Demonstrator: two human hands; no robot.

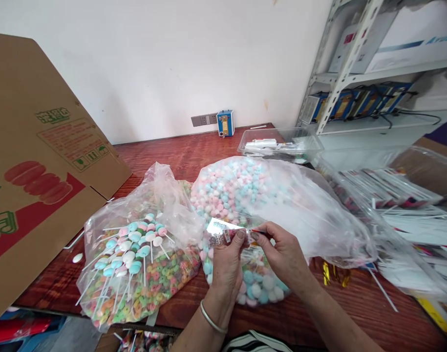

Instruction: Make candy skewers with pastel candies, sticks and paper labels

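Note:
My left hand (226, 264) pinches a small clear printed wrapper (221, 232) with candy inside, held over the front of a plastic bag of pink, blue and white round candies (241, 188). My right hand (284, 254) is closed in a pinch on the wrapper's right end, where a red tie (259, 231) shows. A silver bangle (212, 320) sits on my left wrist. To the left lies a bag of coloured ring candies (164, 274) with finished candy sticks (131, 249) piled on top.
A large cardboard box (36, 166) stands at the left. A clear tray (278, 142) sits at the back. Bags of white sticks and wrappers (399, 195) lie at the right, metal shelving (355, 63) behind. Gold twist ties (331, 276) lie on the wooden table (186, 151).

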